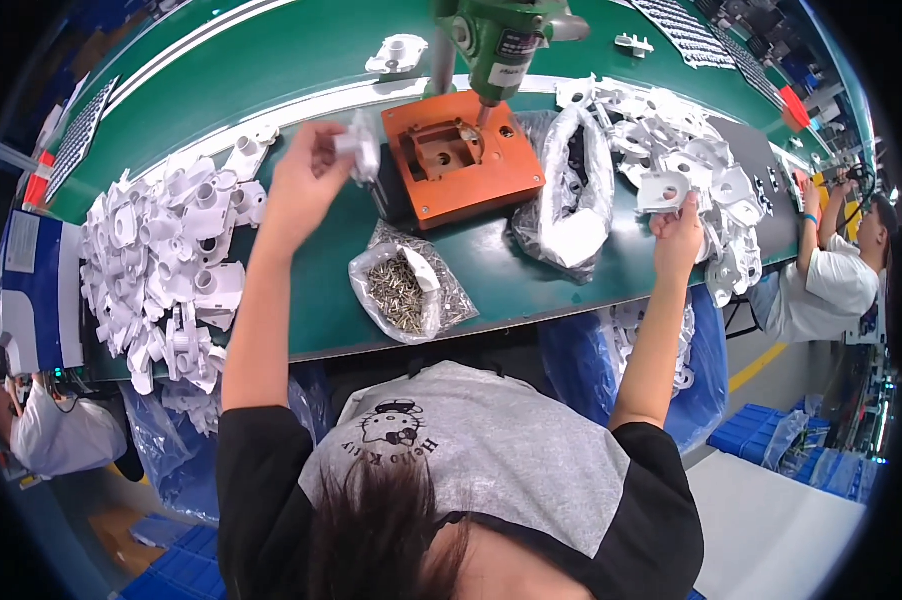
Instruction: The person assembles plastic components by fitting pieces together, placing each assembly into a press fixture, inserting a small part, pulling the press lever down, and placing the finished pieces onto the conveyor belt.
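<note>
My left hand (309,172) grips a white plastic housing (363,147), slightly blurred, just left of the orange fixture (501,182). The fixture has a recessed pocket and stands under the green machine head (501,62). On the right, my right hand (677,236) is closed on the edge of a flat white plastic part (663,190) with a round hole, at the near side of the white parts pile (716,155). In front of the fixture lies an open clear bag of small metal screws (399,292).
Another plastic bag (589,225) stands right of the fixture. White housings form a big heap (161,240) at the left. One white part (398,54) sits farther back. Blue-lined bins (706,370) are below the table edge. Other people (836,270) work at both sides.
</note>
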A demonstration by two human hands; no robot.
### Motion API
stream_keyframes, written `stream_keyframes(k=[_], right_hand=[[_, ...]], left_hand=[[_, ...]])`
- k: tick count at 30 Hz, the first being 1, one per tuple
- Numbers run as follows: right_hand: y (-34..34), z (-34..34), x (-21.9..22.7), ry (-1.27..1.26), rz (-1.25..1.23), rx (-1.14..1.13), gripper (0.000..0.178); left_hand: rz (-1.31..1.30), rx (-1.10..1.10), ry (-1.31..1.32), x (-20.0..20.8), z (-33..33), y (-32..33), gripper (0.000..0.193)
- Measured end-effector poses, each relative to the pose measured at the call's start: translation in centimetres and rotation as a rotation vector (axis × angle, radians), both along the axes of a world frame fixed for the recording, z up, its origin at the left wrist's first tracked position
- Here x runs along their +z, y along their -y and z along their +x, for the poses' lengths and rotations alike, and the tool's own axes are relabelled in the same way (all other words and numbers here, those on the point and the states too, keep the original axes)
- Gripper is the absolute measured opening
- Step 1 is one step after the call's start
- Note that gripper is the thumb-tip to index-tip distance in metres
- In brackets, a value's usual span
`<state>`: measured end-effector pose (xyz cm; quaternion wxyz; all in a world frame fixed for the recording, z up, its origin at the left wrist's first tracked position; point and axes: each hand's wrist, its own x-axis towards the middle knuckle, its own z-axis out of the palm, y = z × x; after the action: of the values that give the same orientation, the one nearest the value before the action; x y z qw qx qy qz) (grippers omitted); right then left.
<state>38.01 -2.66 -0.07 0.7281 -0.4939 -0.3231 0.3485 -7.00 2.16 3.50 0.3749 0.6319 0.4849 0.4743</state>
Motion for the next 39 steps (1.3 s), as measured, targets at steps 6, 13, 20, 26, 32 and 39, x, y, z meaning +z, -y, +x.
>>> stream_keyframes(k=[6,13,20,26,32,39], right_hand=[[3.6,-12.3,3.8,0.645,0.164,0.444,0.022],[4.7,-17.4,4.9,0.438,0.017,0.651,0.024],[4.5,-17.4,2.7,0.455,0.024,0.652,0.022],[4.3,-17.4,2.3,0.498,0.134,0.544,0.021],[4.3,-17.8,2.5,0.615,0.114,0.526,0.021],[4.0,-17.0,1.0,0.272,0.063,0.747,0.023]], left_hand=[[0.072,-0.336,0.065,2.1,8.6,6.0,0.029],[0.143,-0.296,0.123,0.3,10.2,7.0,0.031],[0.286,-0.182,-0.019,1.0,9.8,7.3,0.03],[0.252,-0.206,-0.1,1.4,9.9,7.7,0.029],[0.233,-0.156,-0.134,0.4,9.9,8.2,0.03],[0.427,-0.167,-0.166,-1.2,10.4,7.6,0.033]])
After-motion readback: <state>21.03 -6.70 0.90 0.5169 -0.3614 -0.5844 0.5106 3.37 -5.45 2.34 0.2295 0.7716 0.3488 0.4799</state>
